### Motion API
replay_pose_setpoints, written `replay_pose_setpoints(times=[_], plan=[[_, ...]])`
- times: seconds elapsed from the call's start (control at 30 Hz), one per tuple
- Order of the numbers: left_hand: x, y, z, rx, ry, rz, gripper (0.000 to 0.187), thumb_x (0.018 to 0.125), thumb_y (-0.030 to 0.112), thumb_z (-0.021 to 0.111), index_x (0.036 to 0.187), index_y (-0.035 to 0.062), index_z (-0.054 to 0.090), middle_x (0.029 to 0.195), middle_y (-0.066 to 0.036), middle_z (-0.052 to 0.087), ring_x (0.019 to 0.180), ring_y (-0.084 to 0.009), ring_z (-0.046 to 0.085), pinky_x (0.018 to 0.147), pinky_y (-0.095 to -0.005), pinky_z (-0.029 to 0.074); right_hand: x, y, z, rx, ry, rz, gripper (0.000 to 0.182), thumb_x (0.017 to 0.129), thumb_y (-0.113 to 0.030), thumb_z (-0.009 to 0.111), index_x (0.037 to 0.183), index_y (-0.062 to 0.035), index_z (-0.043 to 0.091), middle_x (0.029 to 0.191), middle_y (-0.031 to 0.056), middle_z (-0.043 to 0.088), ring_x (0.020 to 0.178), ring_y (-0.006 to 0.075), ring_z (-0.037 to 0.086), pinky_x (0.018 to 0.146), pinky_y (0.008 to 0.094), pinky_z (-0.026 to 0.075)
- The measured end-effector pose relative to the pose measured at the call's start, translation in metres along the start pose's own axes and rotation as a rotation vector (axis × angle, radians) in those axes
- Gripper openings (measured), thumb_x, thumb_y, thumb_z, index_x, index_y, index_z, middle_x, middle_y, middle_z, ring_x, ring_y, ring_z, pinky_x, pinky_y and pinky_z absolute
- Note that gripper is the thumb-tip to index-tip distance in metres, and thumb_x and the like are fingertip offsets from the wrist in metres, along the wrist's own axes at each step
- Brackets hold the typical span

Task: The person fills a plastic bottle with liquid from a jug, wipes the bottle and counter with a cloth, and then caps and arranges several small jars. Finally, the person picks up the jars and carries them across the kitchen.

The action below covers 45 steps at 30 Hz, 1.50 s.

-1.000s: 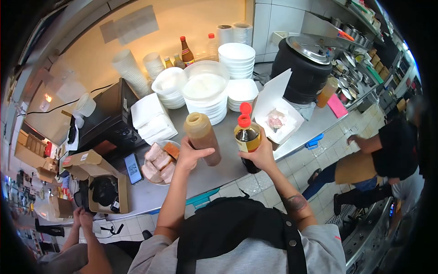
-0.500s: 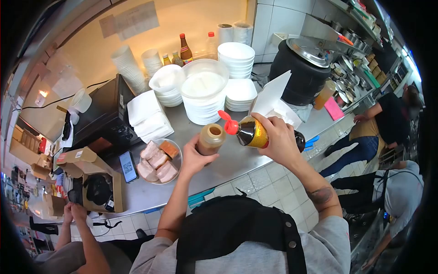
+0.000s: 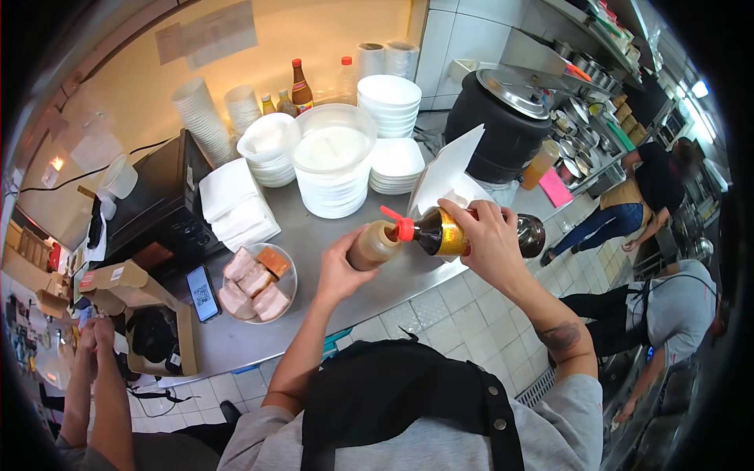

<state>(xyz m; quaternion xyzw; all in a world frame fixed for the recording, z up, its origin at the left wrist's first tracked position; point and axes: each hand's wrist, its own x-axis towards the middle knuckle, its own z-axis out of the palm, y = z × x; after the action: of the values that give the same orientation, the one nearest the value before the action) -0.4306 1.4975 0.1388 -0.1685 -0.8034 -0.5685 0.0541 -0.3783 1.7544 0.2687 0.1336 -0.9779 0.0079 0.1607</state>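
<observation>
My left hand (image 3: 342, 265) is wrapped round a cloudy plastic squeeze bottle (image 3: 375, 250) without its top, brown inside, its mouth tilted to the right. In my right hand (image 3: 488, 239) lies a dark sauce bottle (image 3: 440, 233) with a yellow label, held almost level. Its red flip-top spout (image 3: 404, 229) is right at the squeeze bottle's mouth, with the lid flipped up. Both bottles are above the front of the steel counter (image 3: 314, 314). Left of my left hand stands a bowl (image 3: 292, 292) with several thick chunks of pork (image 3: 253, 282).
Behind the bottles are a clear tub (image 3: 334, 149) on stacked lids, stacked white bowls (image 3: 271, 145) and an open white box (image 3: 452, 169). A black warmer pot (image 3: 499, 125) stands back right. Left are a phone (image 3: 203, 294) and cardboard box (image 3: 184, 330). People stand on both sides.
The two bottles have come together: the squeeze bottle has tilted right, and the sauce bottle's red spout now meets its mouth. My view has shifted slightly to the right.
</observation>
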Motion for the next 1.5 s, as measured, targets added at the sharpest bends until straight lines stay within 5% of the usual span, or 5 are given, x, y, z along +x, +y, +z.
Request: replay_pose_setpoints(times=[0.8,1.0,1.1,1.33,1.5], plan=[[0.002,0.004,0.006,-0.014,0.014,0.015,0.075,0.055,0.009,0.084,0.127,0.0084,0.062,0.116,-0.014,0.068,0.107,-0.0283,0.065,0.096,-0.0390,0.050,-0.001,0.005,-0.002,0.049,-0.047,0.024,0.085,0.063,-0.011,0.083,0.139,-0.0290,0.050,0.111,0.0103,0.057,0.110,0.0273,0.054,0.094,0.0570,0.038],[0.005,-0.004,0.011,-0.261,-0.062,-0.102,0.071,0.058,0.010,0.088,0.123,0.0018,0.062,0.110,-0.009,0.069,0.102,-0.0192,0.066,0.094,-0.0343,0.050,-0.003,0.000,0.009,0.364,-0.063,0.161,0.091,0.058,-0.010,0.082,0.140,-0.0234,0.047,0.110,0.0131,0.059,0.105,0.0330,0.059,0.092,0.0493,0.044],[0.007,-0.007,0.008,-0.453,-0.101,-0.147,0.068,0.059,0.008,0.089,0.121,0.0010,0.062,0.109,-0.007,0.069,0.101,-0.0171,0.065,0.092,-0.0339,0.050,-0.005,0.001,0.034,0.661,0.091,0.130,0.098,0.054,-0.010,0.088,0.141,-0.0096,0.043,0.118,0.0159,0.062,0.110,0.0341,0.063,0.096,0.0392,0.049],[0.004,0.004,-0.027,-0.659,-0.052,-0.131,0.062,0.060,0.003,0.088,0.116,0.0017,0.062,0.109,-0.006,0.068,0.099,-0.0166,0.064,0.091,-0.0339,0.050,-0.015,-0.022,0.131,1.136,0.255,0.355,0.093,0.058,-0.014,0.091,0.135,-0.0026,0.040,0.120,0.0156,0.064,0.110,0.0271,0.064,0.095,0.0368,0.050],[-0.001,-0.006,-0.051,-0.630,0.016,-0.122,0.087,0.056,0.000,0.088,0.134,0.0022,0.048,0.111,-0.008,0.065,0.106,-0.0217,0.063,0.094,-0.0372,0.050,0.001,-0.044,0.189,1.159,0.389,0.411,0.095,0.057,-0.015,0.092,0.135,0.0001,0.040,0.119,0.0173,0.063,0.109,0.0273,0.064,0.094,0.0365,0.050]])
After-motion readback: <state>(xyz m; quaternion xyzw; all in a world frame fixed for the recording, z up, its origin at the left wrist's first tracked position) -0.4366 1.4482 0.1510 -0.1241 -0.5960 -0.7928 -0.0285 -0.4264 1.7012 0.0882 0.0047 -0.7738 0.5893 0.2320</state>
